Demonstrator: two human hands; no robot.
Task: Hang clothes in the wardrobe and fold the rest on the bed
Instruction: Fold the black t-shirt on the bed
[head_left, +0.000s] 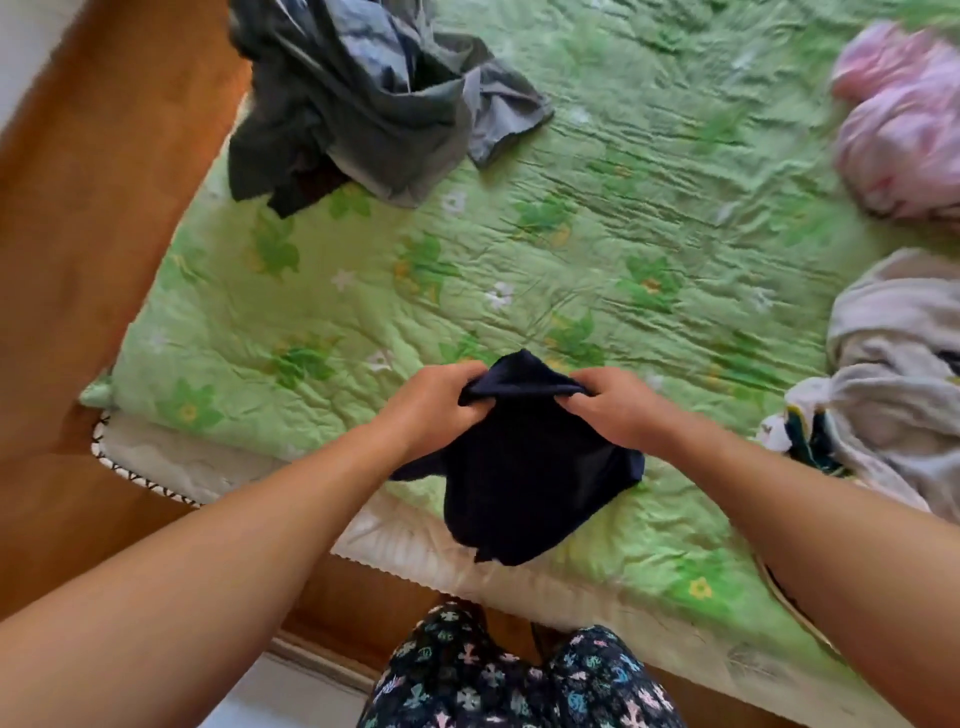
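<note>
A person stands at the near corner of a bed (597, 218) covered by a green quilt printed with flowers and leaves. Both hands are held out over the near edge of the quilt and are clenched on a dark navy garment (530, 483). The left hand (431, 410) grips the top edge of the cloth on its left side, with the fingers curled round a bunched fold. The right hand (618, 410) pinches the same top edge on the right, just beside the left hand. The rest of the navy garment hangs down from the two hands, and its lower end drapes over the near edge of the quilt.

The bed carries three other lots of clothing, all well apart from the hands. A crumpled heap of grey clothes (363, 104) lies at the far left, partly over the quilt's edge. A pink garment (904, 124), blurred, sits at the far right. A pale grey garment (893, 374) lies bunched at the right edge, nearer to the person, with a dark green and white piece showing at its left side.

A white mattress edge (208, 462) shows below the quilt at the near left, and a wooden bed frame (78, 234) runs along the left. The person's dark patterned trousers (519, 680) show at the bottom.
</note>
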